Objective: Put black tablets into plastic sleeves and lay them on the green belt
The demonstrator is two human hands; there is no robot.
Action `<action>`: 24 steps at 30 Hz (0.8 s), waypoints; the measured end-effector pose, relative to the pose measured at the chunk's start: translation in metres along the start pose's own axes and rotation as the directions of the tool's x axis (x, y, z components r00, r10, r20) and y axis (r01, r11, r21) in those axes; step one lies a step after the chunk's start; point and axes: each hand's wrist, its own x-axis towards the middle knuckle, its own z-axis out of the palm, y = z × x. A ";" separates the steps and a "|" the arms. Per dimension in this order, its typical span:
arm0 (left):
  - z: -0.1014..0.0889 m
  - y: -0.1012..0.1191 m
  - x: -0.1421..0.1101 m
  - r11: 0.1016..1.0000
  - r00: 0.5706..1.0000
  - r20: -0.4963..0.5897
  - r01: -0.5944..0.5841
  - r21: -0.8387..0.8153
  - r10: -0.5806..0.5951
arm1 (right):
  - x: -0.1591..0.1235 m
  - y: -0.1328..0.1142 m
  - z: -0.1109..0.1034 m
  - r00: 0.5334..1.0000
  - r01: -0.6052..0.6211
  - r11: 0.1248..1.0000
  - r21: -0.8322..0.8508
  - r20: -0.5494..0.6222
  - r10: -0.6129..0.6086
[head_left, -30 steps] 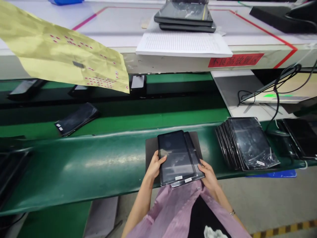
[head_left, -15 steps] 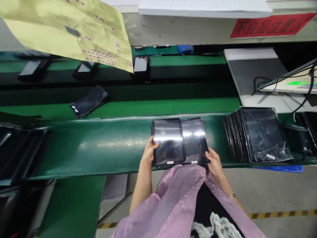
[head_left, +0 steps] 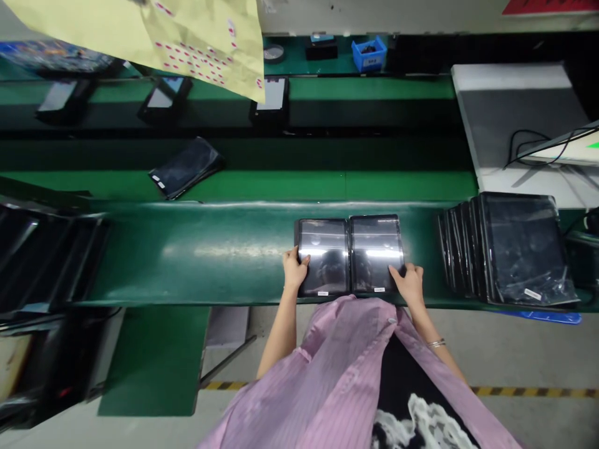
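Observation:
Two black tablets lie flat side by side on the green bench in front of me. My left hand grips the left edge of the left tablet, thumb on its screen. My right hand holds the lower right corner of the right tablet. Both screens reflect ceiling lights, and each has a small white label at its near edge.
A leaning stack of bagged tablets stands to the right. One bagged tablet lies on the green conveyor behind. Dark trays sit at the left. A yellow sheet hangs top left. A monitor with cables is at far right.
The two tablets, overlapped and held up a second ago, have been spread apart and laid flat side by side on the bench. The view has tilted further down.

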 end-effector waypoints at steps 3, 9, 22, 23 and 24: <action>-0.002 0.000 -0.003 0.990 0.997 -0.073 0.008 0.144 0.003 | 0.001 -0.005 -0.002 0.999 0.007 0.994 -0.108 -0.032 -0.011; 0.006 -0.006 -0.011 0.958 0.999 -0.051 0.032 0.287 -0.018 | 0.031 -0.011 -0.001 0.998 0.035 0.992 -0.121 0.047 -0.030; 0.009 -0.012 -0.014 0.970 0.991 -0.126 0.067 0.235 -0.039 | 0.011 -0.035 -0.010 0.970 0.083 0.877 0.473 0.165 -0.181; 0.010 -0.012 -0.014 0.973 0.990 -0.132 0.077 0.216 -0.049 | 0.008 -0.041 -0.011 0.963 0.099 0.859 0.503 0.169 -0.209; 0.012 -0.013 -0.014 0.977 0.989 -0.136 0.086 0.194 -0.060 | 0.005 -0.048 -0.010 0.955 0.109 0.843 0.527 0.179 -0.235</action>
